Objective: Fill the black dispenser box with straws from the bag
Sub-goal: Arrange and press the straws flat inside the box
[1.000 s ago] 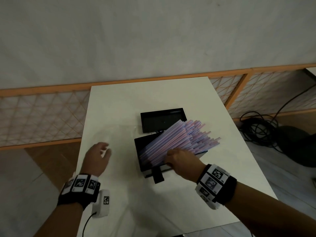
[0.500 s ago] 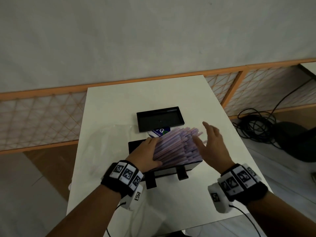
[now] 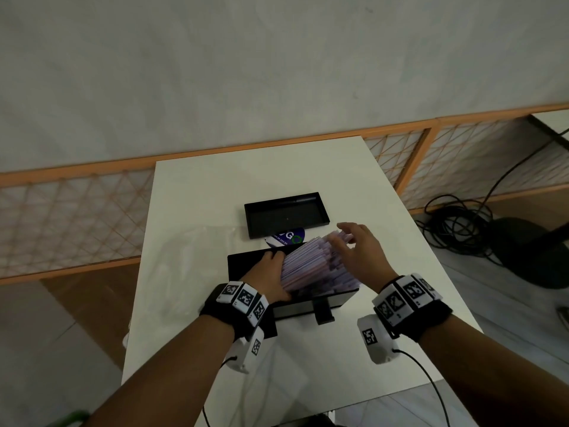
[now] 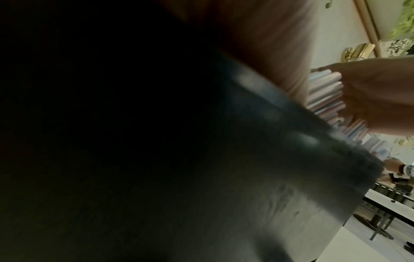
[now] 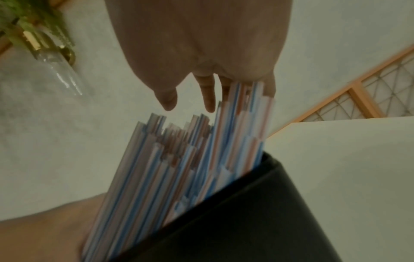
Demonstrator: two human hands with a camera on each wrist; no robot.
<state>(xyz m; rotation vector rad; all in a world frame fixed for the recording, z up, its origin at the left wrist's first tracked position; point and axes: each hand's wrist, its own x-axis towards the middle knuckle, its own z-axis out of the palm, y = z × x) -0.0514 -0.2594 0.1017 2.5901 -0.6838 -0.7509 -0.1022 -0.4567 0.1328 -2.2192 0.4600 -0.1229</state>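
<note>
The black dispenser box (image 3: 320,305) stands open near the table's front, with a bundle of pink, blue and white striped straws (image 3: 314,268) lying slanted in it, right ends sticking up over the rim. My left hand (image 3: 272,266) presses against the bundle's left end inside the box. My right hand (image 3: 354,245) touches the raised right tips with straight, spread fingers. The right wrist view shows those fingers (image 5: 208,99) on the straw tips (image 5: 246,109) above the box wall (image 5: 246,212). In the dark left wrist view, the straws (image 4: 325,99) are only partly seen.
The box's black lid (image 3: 286,214) lies upturned just behind it, a blue printed label (image 3: 286,237) between them. A clear plastic bag (image 3: 191,260) lies flat on the white table (image 3: 277,167) to the left. Cables (image 3: 455,223) coil on the floor at right.
A second ago my right hand alone held the bundle slanted over the box. My left hand came off the table onto its left end; my right hand let go and now touches the tips.
</note>
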